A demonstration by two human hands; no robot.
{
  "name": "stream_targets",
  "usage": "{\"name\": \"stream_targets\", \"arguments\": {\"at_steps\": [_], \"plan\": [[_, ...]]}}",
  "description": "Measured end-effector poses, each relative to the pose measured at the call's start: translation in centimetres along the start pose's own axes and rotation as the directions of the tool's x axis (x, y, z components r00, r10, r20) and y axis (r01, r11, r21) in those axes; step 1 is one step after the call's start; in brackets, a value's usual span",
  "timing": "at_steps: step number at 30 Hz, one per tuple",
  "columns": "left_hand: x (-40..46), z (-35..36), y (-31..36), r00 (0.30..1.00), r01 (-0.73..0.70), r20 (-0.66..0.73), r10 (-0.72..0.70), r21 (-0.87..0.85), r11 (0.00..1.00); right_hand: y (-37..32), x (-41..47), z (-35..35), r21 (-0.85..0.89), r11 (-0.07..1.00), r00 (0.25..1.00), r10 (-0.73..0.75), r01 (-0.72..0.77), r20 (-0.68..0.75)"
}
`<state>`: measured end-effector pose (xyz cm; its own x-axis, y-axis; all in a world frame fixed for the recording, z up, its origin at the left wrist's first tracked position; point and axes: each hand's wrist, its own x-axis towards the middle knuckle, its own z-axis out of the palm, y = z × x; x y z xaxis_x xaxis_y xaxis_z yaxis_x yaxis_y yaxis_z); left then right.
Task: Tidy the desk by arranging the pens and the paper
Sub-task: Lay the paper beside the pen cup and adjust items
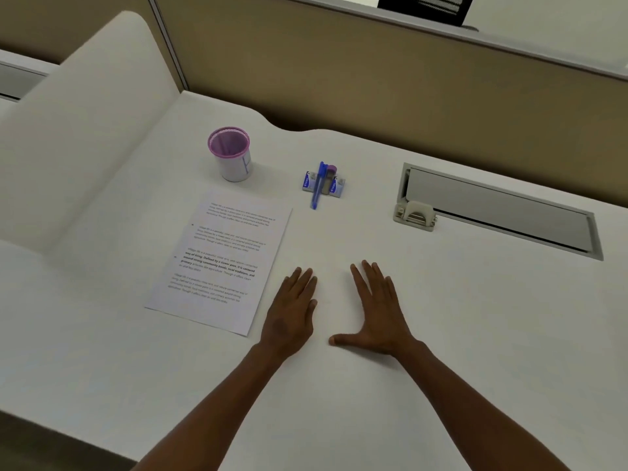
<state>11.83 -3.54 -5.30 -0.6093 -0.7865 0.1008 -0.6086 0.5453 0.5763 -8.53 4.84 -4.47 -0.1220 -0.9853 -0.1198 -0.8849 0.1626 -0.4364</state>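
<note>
A printed sheet of paper [222,260] lies flat on the white desk [441,317], left of centre and slightly turned. Behind it stands a purple-rimmed mesh pen cup [231,154] with a pen showing through its wall. A blue pen [317,185] lies across small blue-and-white boxes [334,185] beside a purple-capped grey item [329,180]. My left hand [292,314] rests palm down just right of the paper's lower corner, holding nothing. My right hand [377,307] lies flat beside it with the thumb spread.
A grey hole punch [414,215] sits at the front corner of a recessed cable tray with a metal lid [496,212] on the right. A white side panel [78,130] rises on the left. A tan partition [373,79] closes the back.
</note>
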Motion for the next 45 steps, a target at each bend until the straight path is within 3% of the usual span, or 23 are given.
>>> {"name": "stream_targets", "arguments": {"at_steps": [7,13,18,22,27,32,36,45], "plan": [[-1.6,0.7,0.9,0.992,0.086,-0.087,-0.087,-0.015,0.996,-0.2,3.7,-0.9,-0.027,0.999,0.999,-0.029,0.030,0.026],[-3.0,1.7,1.9,0.992,0.108,-0.065,-0.105,0.045,0.993,-0.5,4.2,-0.9,-0.201,0.945,0.953,-0.217,0.259,0.212],[-3.0,1.6,1.4,0.994,0.100,-0.037,-0.099,0.050,0.994,0.1,2.2,-1.0,-0.187,0.920,0.936,-0.319,0.344,0.149],[-3.0,1.6,1.2,0.994,0.103,-0.042,-0.102,0.023,0.994,-0.1,2.3,-1.6,-0.011,0.975,0.975,-0.223,0.224,0.009],[-3.2,1.7,1.4,0.995,0.086,-0.047,-0.085,0.030,0.996,-0.5,1.3,-1.0,-0.127,0.949,0.954,-0.273,0.288,0.123],[-3.7,1.8,1.7,0.996,0.071,-0.055,-0.069,0.030,0.997,0.3,-1.9,0.1,-0.026,0.957,0.958,-0.288,0.288,0.010],[-3.4,1.4,1.8,0.992,0.087,-0.088,-0.085,0.016,0.996,-0.2,-2.1,0.5,0.117,0.982,0.980,-0.130,0.148,-0.154],[-3.1,0.9,1.8,0.996,0.032,-0.086,-0.028,0.046,0.998,-1.9,-2.5,2.2,0.102,0.987,0.975,-0.099,0.121,-0.197]]}}
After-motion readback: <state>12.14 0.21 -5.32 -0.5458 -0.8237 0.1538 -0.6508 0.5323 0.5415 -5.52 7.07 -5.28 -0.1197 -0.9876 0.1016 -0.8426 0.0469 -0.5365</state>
